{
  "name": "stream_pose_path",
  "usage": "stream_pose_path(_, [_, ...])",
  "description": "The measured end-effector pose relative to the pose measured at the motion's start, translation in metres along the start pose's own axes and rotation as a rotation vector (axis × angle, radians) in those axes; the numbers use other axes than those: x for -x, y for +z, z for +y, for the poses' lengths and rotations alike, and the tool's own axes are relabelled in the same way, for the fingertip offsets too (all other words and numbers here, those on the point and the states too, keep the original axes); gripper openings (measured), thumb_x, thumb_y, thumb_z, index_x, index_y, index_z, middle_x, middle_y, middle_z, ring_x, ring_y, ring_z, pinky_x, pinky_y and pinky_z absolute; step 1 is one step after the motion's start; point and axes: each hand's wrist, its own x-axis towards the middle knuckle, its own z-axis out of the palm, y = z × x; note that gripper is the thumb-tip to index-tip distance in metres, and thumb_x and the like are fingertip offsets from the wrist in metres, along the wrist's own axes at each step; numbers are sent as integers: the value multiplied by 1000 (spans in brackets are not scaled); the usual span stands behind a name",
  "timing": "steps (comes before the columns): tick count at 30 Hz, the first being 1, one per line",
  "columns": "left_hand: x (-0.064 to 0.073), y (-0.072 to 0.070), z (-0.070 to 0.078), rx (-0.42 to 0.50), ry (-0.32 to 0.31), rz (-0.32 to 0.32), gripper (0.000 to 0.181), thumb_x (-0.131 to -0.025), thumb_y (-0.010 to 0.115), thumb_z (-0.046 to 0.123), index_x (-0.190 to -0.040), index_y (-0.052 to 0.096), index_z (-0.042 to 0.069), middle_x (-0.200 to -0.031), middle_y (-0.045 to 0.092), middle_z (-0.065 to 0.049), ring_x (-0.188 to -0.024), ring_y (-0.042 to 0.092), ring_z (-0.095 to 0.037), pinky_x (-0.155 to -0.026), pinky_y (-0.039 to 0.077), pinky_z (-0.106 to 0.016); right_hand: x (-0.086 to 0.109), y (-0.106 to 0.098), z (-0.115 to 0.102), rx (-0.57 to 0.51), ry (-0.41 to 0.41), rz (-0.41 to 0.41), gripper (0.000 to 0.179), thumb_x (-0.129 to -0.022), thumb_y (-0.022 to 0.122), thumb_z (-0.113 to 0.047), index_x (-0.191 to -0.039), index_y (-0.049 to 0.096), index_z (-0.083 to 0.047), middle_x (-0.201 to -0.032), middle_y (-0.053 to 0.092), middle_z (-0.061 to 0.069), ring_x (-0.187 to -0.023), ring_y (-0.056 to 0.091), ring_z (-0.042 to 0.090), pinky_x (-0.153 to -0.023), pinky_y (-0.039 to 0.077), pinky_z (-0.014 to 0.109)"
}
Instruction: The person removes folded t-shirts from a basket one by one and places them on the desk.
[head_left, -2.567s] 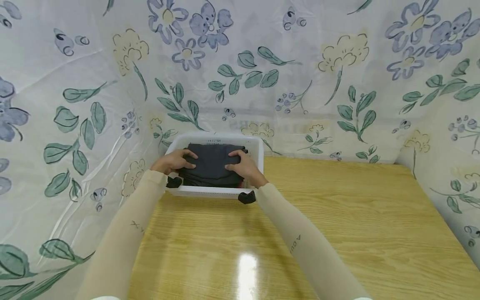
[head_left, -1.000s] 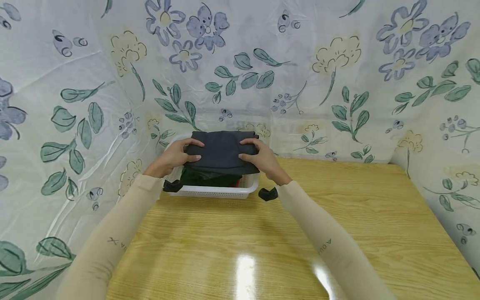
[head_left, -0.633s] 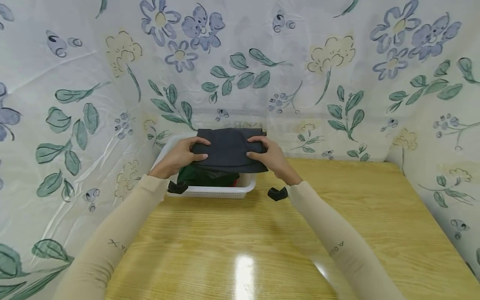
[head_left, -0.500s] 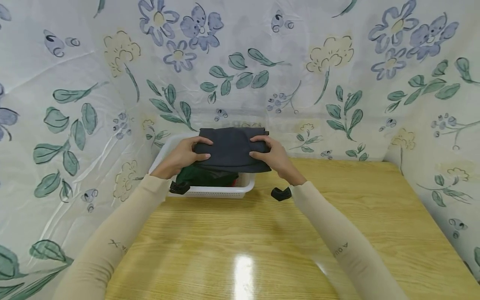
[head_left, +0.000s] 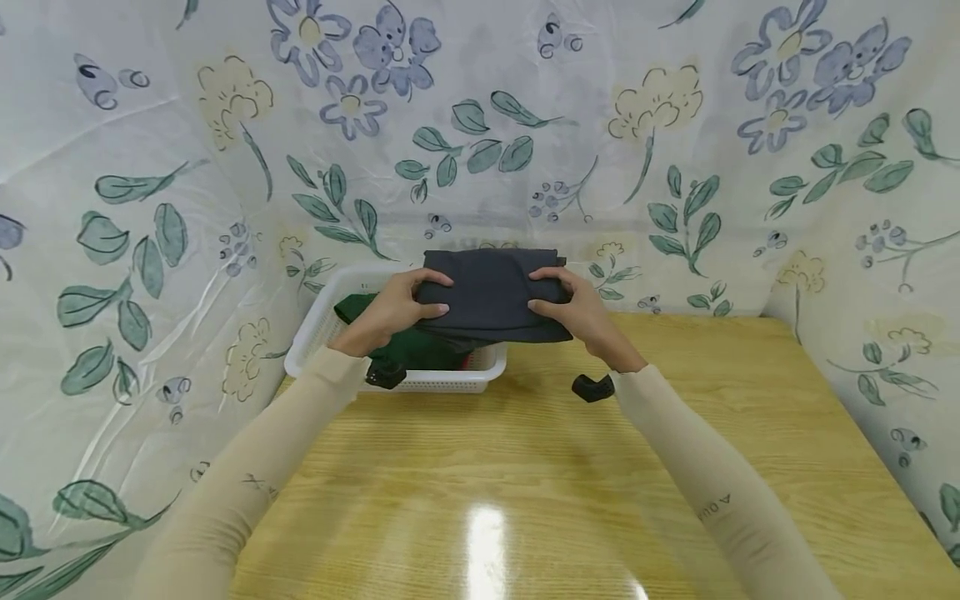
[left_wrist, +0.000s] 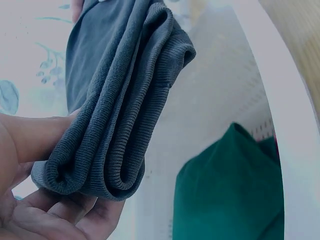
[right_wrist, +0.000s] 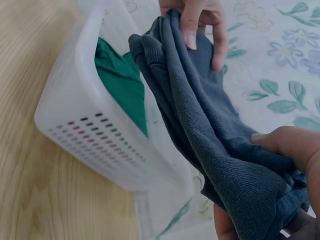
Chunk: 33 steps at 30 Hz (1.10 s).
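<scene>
- Charcoal-grey folded garment point(head_left: 491, 296), several layers thick, held up in the air btwn both hands; in head view it covers the R rear part of the basket & sticks out past its R end.
- L hand point(head_left: 401, 304): grips garment's L end, thumb one side, fingers other; folded edges show btwn them in L wrist view.
- R hand point(head_left: 581, 312): same pinch on R end, thumb nearer the person, fingertips on the cloth.
- White plastic basket point(head_left: 442, 382), perforated walls, at L rear of table, below & L of garment.
- Dk green cloth point(head_left: 423, 350) in basket, w/ small red bit point(head_left: 466, 361) next to it, too little visible to ID.
- Wood-grain table point(head_left: 420, 483), shiny, w/ bright glare near front.
- Floral sheet point(head_left: 600, 150) hangs behind & at both sides; blue, yellow, green print.
- Cream sleeves point(head_left: 712, 458) on both arms, dk markings; blk pieces point(head_left: 592, 388) by each wrist.
</scene>
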Motion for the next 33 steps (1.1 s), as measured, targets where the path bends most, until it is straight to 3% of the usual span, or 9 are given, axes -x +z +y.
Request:
stream_pose_path(6, [-6, 15, 6, 34, 11, -19, 43, -99, 70, 7, -140, 60, 16, -150, 50, -16, -129, 56, -31, -99, 51, -47, 9, -15, 6, -6, 12, 2, 46, -94, 78, -24, -137, 63, -25, -153, 47, 10, -131, 52, 30, -97, 51, 49])
stream_pose_path(21, [-18, 48, 20, 7, 82, -27, 39, -97, 72, 8, -134, 64, 16, -150, 49, -15, -126, 58, -30, -95, 54, -44, 27, -46, 16, 24, 36, 37, 49, -96, 77, -26, -142, 60, -22, -159, 39, 12, -136, 47, 33, -99, 49, 51])
stream_pose_path(33, [-25, 71, 26, 7, 124, -56, 37, -97, 73, 7, -132, 64, 14, -148, 50, -14, -124, 59, -29, -94, 55, -42, 38, -66, 31, 26, 52, 39, 52, -98, 74, -23, -146, 55, -21, -158, 39, 13, -138, 45, 34, -96, 51, 45])
